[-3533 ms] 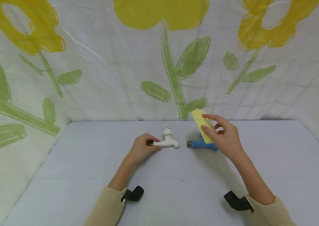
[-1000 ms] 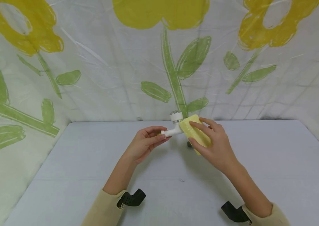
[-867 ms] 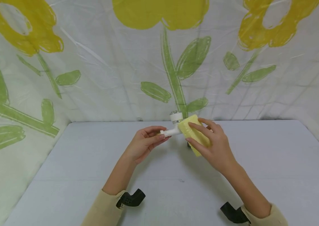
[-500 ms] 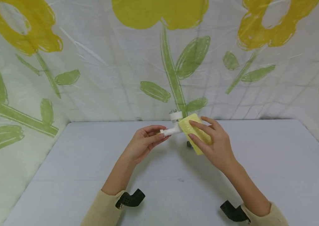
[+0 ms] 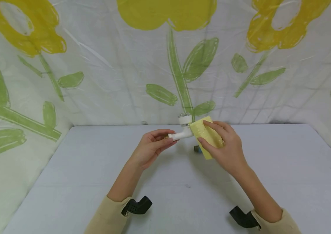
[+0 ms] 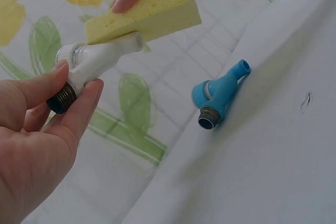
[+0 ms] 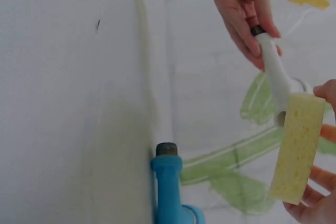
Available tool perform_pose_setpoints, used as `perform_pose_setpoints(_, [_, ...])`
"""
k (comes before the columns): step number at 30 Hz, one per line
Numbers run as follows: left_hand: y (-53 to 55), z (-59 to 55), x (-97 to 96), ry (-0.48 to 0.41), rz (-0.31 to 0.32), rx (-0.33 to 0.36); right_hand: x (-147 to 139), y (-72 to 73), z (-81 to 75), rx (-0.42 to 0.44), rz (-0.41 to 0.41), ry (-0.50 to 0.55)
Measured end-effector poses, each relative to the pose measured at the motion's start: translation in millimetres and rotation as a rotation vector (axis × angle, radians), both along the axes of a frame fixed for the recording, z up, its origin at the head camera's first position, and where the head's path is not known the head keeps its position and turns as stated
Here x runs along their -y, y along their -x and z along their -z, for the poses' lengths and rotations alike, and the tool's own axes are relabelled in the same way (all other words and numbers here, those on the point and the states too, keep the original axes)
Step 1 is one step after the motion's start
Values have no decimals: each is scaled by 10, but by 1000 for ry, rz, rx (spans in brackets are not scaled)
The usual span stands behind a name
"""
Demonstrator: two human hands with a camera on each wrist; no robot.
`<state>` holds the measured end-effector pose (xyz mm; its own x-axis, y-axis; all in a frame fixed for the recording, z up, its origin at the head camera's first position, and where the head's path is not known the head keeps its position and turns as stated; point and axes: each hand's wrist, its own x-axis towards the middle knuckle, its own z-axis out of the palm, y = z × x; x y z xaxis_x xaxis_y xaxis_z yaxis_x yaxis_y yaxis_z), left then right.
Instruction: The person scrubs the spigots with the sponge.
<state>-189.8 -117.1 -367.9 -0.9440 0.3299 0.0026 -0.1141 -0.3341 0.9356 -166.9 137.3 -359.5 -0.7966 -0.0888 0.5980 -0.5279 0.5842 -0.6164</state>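
A white faucet (image 5: 183, 134) with a brass threaded end is held up above the table. My left hand (image 5: 150, 148) pinches it near that threaded end between thumb and fingers. My right hand (image 5: 227, 148) grips a yellow sponge (image 5: 207, 136) by its edges. In the left wrist view the sponge (image 6: 147, 17) lies along the side of the white faucet (image 6: 102, 59), by its spout. A blue faucet (image 6: 223, 93) rests on the table beneath; the head view shows only its threaded end, the sponge and right hand hiding the rest.
The white table (image 5: 95, 169) reaches back to a sheet (image 5: 103, 91) painted with yellow flowers and green leaves. A small dark mark (image 5: 187, 186) shows on the tabletop. Black camera mounts (image 5: 137, 205) sit at both sleeve cuffs.
Since the oldest frame, my left hand has raised the white faucet off the table and the sponge has come left against it. Lately both have shifted only slightly, a little to the right.
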Motion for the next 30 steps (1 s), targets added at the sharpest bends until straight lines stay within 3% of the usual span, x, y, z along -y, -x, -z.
perform_pose_setpoints(7, [2,-3,-22,-11,-22,11,34,-26,1,-33,-13,-62])
perform_pose_setpoints(15, [-4,-18,-23,-9,-17,9,-49,-3,-43,-62,41,-76])
perform_pose_setpoints(22, [-20,-38,-42,-22,-28,19,-15,-48,-58,-78,-31,-141])
perform_pose_setpoints(30, [-51,-54,-98,-45,-31,27,-32,-44,-71,-105,68,-97])
